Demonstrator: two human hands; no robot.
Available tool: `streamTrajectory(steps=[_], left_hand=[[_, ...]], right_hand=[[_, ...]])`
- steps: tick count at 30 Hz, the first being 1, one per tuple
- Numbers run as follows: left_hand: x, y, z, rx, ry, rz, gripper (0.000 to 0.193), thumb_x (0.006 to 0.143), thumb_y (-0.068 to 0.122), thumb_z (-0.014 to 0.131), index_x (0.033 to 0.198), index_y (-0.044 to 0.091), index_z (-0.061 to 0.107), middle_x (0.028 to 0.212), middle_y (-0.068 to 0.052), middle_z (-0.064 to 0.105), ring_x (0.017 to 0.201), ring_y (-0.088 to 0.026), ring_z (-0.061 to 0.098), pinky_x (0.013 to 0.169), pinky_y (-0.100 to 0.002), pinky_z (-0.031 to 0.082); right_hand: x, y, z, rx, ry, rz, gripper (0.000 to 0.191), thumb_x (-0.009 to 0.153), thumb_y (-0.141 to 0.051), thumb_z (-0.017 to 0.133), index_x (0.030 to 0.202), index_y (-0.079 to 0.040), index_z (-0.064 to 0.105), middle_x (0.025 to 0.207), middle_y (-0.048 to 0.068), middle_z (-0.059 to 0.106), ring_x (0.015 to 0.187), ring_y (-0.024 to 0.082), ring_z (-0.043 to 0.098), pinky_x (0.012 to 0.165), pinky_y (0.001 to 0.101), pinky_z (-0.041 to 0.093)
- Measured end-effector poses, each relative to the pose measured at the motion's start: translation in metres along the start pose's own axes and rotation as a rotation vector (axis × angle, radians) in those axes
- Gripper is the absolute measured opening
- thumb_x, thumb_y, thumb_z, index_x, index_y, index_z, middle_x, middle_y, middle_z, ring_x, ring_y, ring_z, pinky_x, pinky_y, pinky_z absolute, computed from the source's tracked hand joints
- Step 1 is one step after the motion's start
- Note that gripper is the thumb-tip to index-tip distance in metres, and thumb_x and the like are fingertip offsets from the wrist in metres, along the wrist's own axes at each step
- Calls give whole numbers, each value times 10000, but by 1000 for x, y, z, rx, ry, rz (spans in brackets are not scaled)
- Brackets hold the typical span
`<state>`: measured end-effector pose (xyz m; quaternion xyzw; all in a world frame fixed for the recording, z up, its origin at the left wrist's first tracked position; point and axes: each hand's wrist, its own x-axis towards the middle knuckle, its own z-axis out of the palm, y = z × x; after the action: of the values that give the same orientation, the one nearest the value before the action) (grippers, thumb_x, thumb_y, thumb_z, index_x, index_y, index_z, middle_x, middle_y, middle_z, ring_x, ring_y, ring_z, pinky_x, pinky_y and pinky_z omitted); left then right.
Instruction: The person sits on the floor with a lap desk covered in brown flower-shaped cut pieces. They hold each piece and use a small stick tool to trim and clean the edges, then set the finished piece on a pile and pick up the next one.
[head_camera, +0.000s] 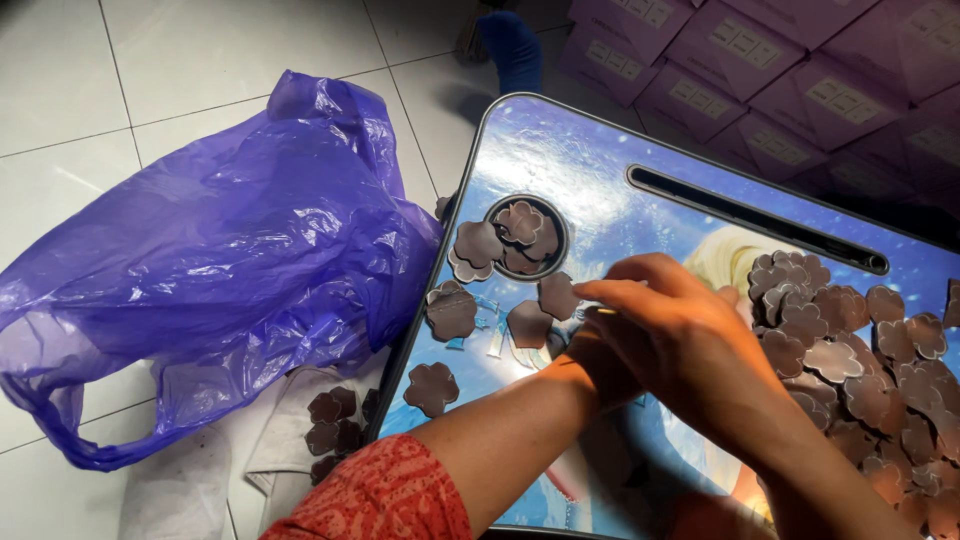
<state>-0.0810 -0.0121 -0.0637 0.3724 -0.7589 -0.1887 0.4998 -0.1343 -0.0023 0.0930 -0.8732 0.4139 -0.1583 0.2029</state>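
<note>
A blue picture-printed lap table (600, 160) carries many flat brown flower-shaped pieces. A heap of them (860, 350) lies at the right, and loose ones (452, 312) lie at the left. A few more sit in the round cup recess (524, 232). My right hand (690, 335) is over the table's middle, fingers together and pinched against the thumb, tips beside one loose piece (557, 295). My left hand (592, 362) lies mostly hidden under it; its forearm in a red patterned sleeve (385, 495) comes in from the bottom left. Whatever the fingers pinch is hidden.
A crumpled purple plastic bag (220, 250) lies on the white tiled floor left of the table. A few flower pieces (335, 420) lie on white cloth by the table's edge. Purple cartons (800, 80) are stacked at the back right. A blue-socked foot (510, 45) is at the top.
</note>
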Motion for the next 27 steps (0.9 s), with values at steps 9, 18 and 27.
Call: streamTrajectory(steps=[9,18,27], left_hand=[[13,23,-28,285,-110,-15,554,956,374,596,1421,85,514,1132,-140,639,881,-358,682,845,-456,526],[5,8,-8,200,74,27,488,900,255,584,1335,53,492,1126,-171,614,964,-352,683,861,-462,527],[28,16,-37,-159,95,-460,347,993,140,507,1328,80,570,1268,-237,663,1080,-454,665,892,-478,526]], right_hand=[[77,-18,49,-22,-25,2,328,890,-273,743,1178,-119,717,1141,135,665,979,391,674,816,463,529],[78,-19,46,215,-32,103,225,881,-159,768,1072,-72,685,965,109,737,862,294,738,772,370,565],[-11,45,-49,349,376,301,241,1081,-55,521,1261,-88,678,1102,17,731,967,62,660,900,223,518]])
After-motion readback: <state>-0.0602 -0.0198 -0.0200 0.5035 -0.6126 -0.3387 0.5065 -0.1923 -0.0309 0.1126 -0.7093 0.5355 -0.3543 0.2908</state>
